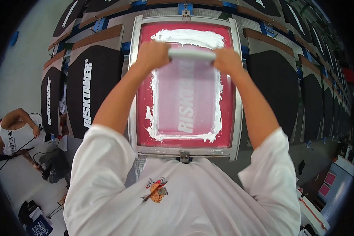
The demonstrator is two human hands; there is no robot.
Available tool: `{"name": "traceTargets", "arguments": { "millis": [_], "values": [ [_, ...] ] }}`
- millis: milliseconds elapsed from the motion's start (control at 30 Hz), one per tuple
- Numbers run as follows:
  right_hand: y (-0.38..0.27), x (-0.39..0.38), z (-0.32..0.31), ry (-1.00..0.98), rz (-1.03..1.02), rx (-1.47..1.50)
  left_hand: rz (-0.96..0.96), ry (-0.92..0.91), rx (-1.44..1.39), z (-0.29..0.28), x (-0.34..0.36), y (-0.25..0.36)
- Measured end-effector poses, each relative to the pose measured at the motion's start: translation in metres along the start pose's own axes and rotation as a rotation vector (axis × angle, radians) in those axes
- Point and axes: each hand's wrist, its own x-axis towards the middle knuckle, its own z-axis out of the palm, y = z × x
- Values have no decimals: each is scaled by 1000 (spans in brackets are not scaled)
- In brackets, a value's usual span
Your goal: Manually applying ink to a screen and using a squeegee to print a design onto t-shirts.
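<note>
Left hand: upper middle of the frame, is closing its fingers around the left end of a pale squeegee.
Right hand: is wrapping round the squeegee's right end, level with the other hand; both are showing slightly blurred.
Squeegee: is stretching crosswise between the 2 hands, over the upper part of the mesh; blur is hiding whether its lower edge is touching.
Screen frame: is occupying the centre of the frame, with a red border surrounding a paler panel that is showing large letters.
White ink: is lying thickly above the squeegee and running in ragged strips down both sides and along the bottom.
Metal clamps: 1 upper clamp and 1 lower clamp are sitting at the frame's ends.
Black fabric: 1 lettered piece is lying left of the screen, 1 plain-looking piece right.
Co-worker: is appearing at the left edge, wearing a white sleeveless top.
</note>
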Motion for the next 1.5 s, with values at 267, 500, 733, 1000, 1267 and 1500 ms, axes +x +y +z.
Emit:
{"name": "traceTargets", "arguments": {
  "millis": [267,500,733,1000,1267,1500],
  "values": [
    [-78,-252,80,228,-53,318,5,142,-283,32,-247,107],
    [-4,-2,43,279,-33,80,7,265,-21,47,-23,-3],
    [23,93,-26,-57,90,25,-204,-171,106,-12,105,9],
    [-40,-213,31,-642,409,1260,-17,-199,-265,-34,133,-30],
    [-154,-317,124,-609,619,1441,8,-37,10,-3,111,-1],
    [-153,-318,127,-362,511,1155,100,-18,13,18,-62,76]
  ]
}}
